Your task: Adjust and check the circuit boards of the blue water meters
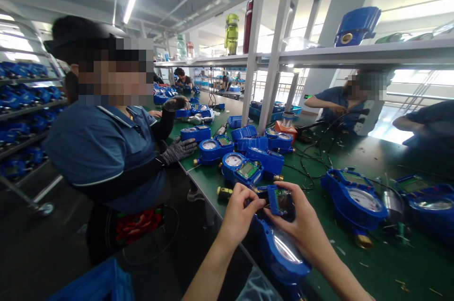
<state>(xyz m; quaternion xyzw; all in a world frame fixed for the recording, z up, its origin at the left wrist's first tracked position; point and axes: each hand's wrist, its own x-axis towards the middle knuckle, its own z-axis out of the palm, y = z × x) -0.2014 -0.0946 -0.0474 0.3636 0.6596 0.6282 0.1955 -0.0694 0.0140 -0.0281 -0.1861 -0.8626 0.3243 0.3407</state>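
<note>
My right hand (pixel 303 216) grips a small blue display module (pixel 283 200) by its sides, thumb below and fingers above, with a circuit board showing in it. My left hand (pixel 239 211) is closed in a pinch beside the module's left side; what lies between its fingertips is too small to make out. Beneath both hands rests a blue water meter (pixel 283 251) with a round clear dial, partly covered by my right hand. A yellow-and-black screwdriver handle (pixel 224 193) sticks out just behind my left hand.
Several blue water meters, one of them with a green display (pixel 247 168), crowd the green bench (pixel 340 150). Another meter (pixel 354 197) lies to the right. Black cables (pixel 307 168) trail behind. A gloved co-worker (pixel 117 150) sits at left; shelf posts (pixel 253 55) rise from the bench.
</note>
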